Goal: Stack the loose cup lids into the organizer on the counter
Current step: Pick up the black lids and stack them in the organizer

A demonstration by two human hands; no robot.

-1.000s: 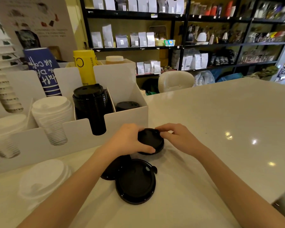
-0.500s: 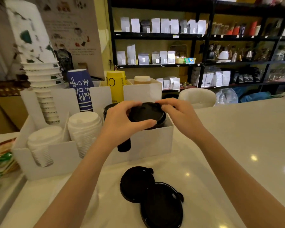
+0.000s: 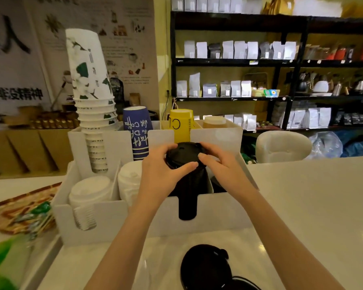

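A round black plastic cup lid (image 3: 184, 152) is held between both hands over the white compartmented organizer (image 3: 117, 218), right at the top of the tall stack of black lids (image 3: 188, 195) standing in the slotted compartment. The left hand (image 3: 166, 174) is closed on the lid's near and left edge, thumb laid across its front rim; the right hand (image 3: 220, 166) is closed on its right edge, fingertips (image 3: 202, 156) resting on the top. Whether the lid is already seated on the stack or just above it cannot be told. The task is judged to be under way but unfinished: this lid is at the point of being placed, and two loose black lids are left on the counter, a smaller one (image 3: 203, 266) and the rim of a second (image 3: 245, 283) cut off by the lower edge of the view, overlapping or touching. White lids (image 3: 88, 195) are already stacked in the left compartments, and paper cups are nested upside down in the back row, among them a tall white stack with green print (image 3: 90, 97), a blue cup (image 3: 137, 132) and a yellow cup (image 3: 181, 127). The glossy white counter (image 3: 302, 206) shows spots of reflected light. Behind it are seen black metal shelves (image 3: 239, 61) lined with pale pouches, kettles and jars, and a printed poster (image 3: 124, 38) on the wall.
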